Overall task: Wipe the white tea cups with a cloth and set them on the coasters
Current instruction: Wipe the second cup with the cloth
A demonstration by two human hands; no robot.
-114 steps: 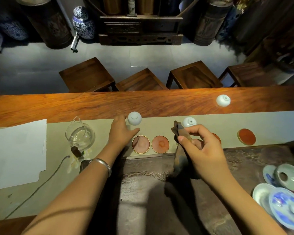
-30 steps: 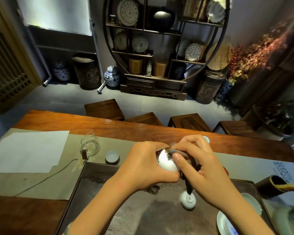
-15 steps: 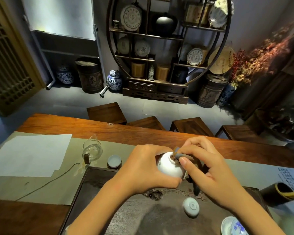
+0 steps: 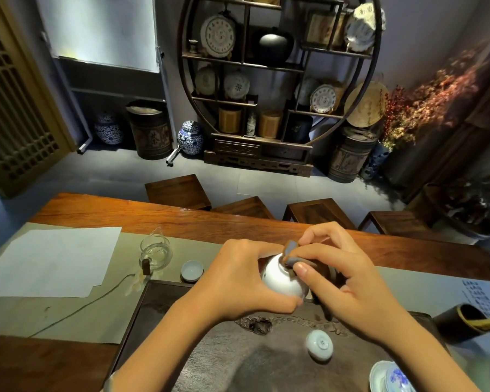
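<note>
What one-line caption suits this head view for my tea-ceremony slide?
Left hand holds a white porcelain tea cup while right hand wipes it with a dark cloth above the tray.

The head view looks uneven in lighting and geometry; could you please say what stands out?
Head view: bright sheen on the white cup held in the left hand; dark stone tray sits in shadow; round shelf and table edge bow from wide-angle distortion.

Count, head view. White cups: 3, namely one held (image 4: pixel 283 280), one upright by the pitcher (image 4: pixel 192 270), one inverted on the tray (image 4: pixel 319 344). Cloth (image 4: pixel 293 254): 1. Glass pitcher (image 4: pixel 155 251): 1. Paper sheet (image 4: pixel 51 260): 1. Stools behind bench: 4, first at (image 4: pixel 177 192). Hands: 2, left (image 4: pixel 244 281), right (image 4: pixel 345 275).
</note>
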